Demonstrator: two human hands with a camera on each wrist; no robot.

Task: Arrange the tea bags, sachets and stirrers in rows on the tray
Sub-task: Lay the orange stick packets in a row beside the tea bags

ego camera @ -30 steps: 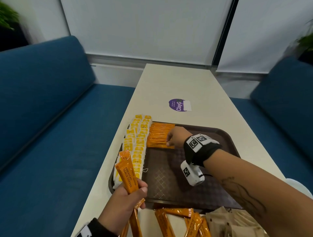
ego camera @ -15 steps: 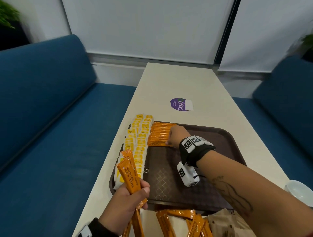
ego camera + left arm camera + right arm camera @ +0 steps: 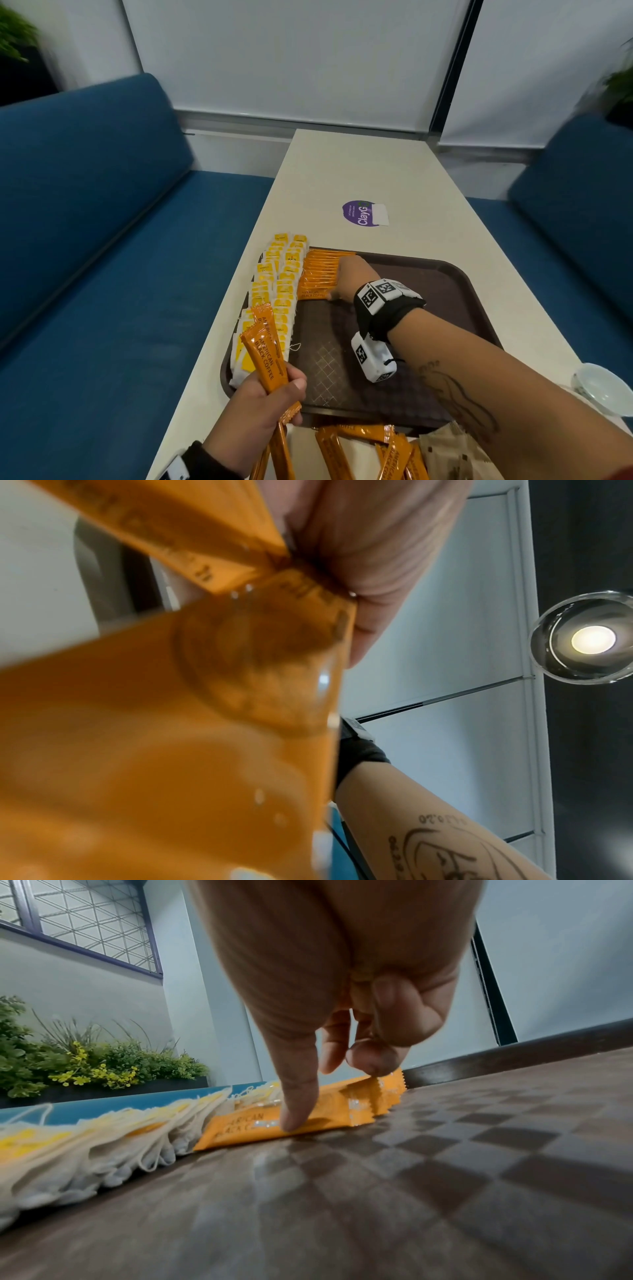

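On the tray [image 3: 442,301], beside the tea bags [image 3: 279,291], my right hand [image 3: 352,279] presses one straight finger on the newest coffee stick [image 3: 301,1121], squaring its row. My left hand [image 3: 257,416] grips spare sticks [image 3: 262,356]; next I judge one goes alongside.

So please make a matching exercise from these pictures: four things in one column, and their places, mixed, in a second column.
Things:
1. tea bags
2. coffee sachet row
3. purple sticker
4. brown sachets

Places:
A. on the bare table beyond the tray
B. along the tray's left edge
C. off the tray, at the near edge
D. under the right hand

Pairs: 1-B, 2-D, 3-A, 4-C
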